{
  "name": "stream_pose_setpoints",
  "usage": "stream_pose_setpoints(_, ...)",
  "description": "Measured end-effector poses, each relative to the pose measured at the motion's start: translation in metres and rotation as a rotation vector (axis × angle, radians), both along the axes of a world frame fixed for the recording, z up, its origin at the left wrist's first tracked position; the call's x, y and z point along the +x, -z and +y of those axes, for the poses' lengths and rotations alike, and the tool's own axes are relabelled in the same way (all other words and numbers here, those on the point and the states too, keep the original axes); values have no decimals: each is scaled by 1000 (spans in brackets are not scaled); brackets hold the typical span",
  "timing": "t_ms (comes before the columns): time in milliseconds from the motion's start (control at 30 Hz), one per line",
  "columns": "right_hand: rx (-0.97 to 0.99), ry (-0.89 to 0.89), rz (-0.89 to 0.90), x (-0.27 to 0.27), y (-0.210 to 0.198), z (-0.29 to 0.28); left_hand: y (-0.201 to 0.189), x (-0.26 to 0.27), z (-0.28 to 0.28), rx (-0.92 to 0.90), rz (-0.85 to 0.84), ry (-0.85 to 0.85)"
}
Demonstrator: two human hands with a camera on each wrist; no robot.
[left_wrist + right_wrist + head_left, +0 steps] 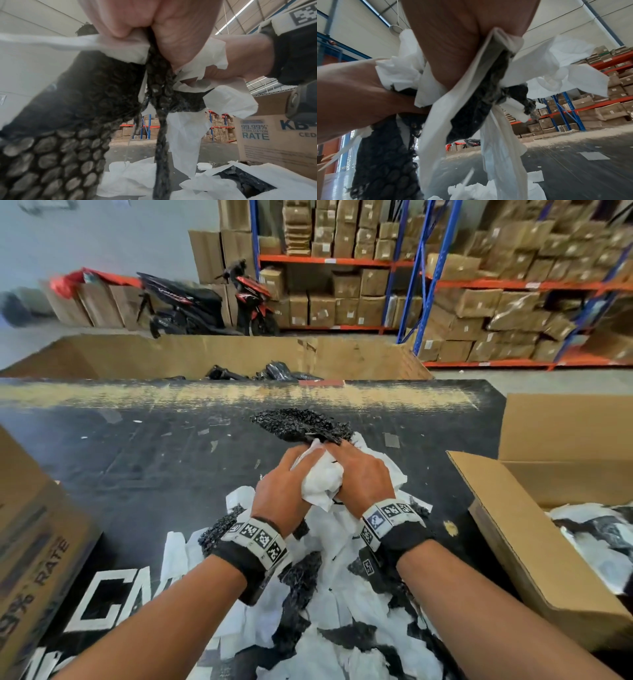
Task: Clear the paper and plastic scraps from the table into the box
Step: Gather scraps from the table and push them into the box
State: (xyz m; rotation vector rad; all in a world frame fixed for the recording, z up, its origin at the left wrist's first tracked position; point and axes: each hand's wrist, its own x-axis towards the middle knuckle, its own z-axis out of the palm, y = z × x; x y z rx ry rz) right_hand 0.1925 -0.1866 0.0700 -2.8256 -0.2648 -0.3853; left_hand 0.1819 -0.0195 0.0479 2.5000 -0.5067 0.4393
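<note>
Both hands squeeze one bundle of scraps [322, 474] above the black table [137, 460]. My left hand [284, 491] grips white paper and black bubble wrap [68, 121] on the bundle's left side. My right hand [359, 477] clutches the same wad from the right, with paper strips [501, 142] hanging below it. A black bubble wrap piece [301, 424] sticks out past my fingertips. More white paper and black plastic scraps [335, 604] lie in a heap under my wrists. The open cardboard box [513, 525] at right holds scraps inside.
A tall printed carton [30, 542] stands at the table's left edge. A large open cardboard bin [171, 354] with black parts sits behind the table. Small paper bits dot the tabletop. Shelves of cartons and two scooters [212, 299] fill the background.
</note>
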Motion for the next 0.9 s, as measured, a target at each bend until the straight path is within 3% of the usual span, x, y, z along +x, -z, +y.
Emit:
stream_pose_setpoints(200, 43, -37, 7, -23, 1, 7, -1, -21, 8, 7, 4, 4)
stream_pose_setpoints(433, 32, 13, 157, -50, 17, 11, 21, -43, 15, 36, 87, -5)
stream_pose_setpoints(667, 78, 13, 126, -64, 18, 5, 14, -54, 6, 56, 128, 10)
stream_pose_setpoints(900, 172, 18, -17, -69, -6, -5, -10, -51, -2, -11, -29, 25)
